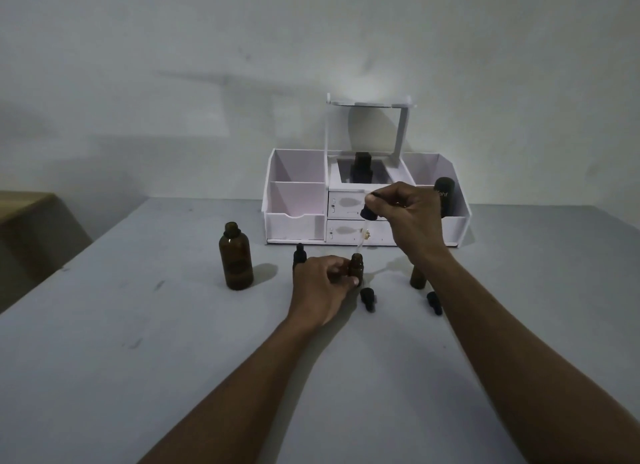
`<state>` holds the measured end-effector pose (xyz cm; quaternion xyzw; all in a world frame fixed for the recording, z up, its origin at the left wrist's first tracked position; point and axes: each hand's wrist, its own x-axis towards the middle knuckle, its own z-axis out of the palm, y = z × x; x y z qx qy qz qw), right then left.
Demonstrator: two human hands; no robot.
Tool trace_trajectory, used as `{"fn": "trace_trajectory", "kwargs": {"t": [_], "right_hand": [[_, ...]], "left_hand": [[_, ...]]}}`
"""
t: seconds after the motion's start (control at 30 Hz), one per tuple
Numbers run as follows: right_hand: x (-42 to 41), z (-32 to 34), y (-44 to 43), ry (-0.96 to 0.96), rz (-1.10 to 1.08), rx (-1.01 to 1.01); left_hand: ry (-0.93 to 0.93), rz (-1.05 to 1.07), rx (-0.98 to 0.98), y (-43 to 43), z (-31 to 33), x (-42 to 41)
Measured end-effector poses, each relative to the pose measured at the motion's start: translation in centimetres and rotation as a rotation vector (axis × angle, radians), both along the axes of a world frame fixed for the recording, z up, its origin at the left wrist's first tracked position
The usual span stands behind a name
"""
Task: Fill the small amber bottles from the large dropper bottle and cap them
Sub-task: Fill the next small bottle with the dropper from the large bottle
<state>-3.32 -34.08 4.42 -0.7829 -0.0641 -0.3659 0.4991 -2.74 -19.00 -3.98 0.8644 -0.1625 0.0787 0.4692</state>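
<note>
The large amber bottle (235, 260) stands uncapped on the grey table, left of my hands. My left hand (323, 287) grips a small open amber bottle (356, 265) upright on the table. My right hand (407, 214) pinches the black bulb of the glass dropper (367, 214), whose pipette points down toward the small bottle's mouth. A capped small bottle (299, 254) stands just behind my left hand. Another small open bottle (417, 278) is partly hidden behind my right forearm. Two black dropper caps (367, 299) (434, 301) lie on the table.
A white desk organiser (296, 217) with compartments and two small drawers stands at the back against the wall. It holds a dark bottle (362, 169) in the middle and a dark container (445, 193) at right. A brown box (27, 221) sits off the table's left.
</note>
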Motion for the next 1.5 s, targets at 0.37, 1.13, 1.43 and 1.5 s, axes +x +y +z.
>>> {"fn": "trace_trajectory", "kwargs": {"t": [0.37,1.13,1.43,1.5], "right_hand": [[0.0,-0.2,-0.1,0.0,-0.014,0.003],[-1.2,4.5,8.9,-0.116,0.2,0.139],[1.2,4.8,13.0,-0.085,0.236,0.129],[1.6,4.8,13.3,-0.071,0.242,0.118]], "left_hand": [[-0.005,-0.002,0.003,0.0,0.0,-0.1],[0.125,0.215,-0.063,17.2,1.8,-2.7],[0.151,0.276,-0.238,18.6,1.7,0.9],[0.155,0.221,-0.261,18.7,1.6,1.5]]}}
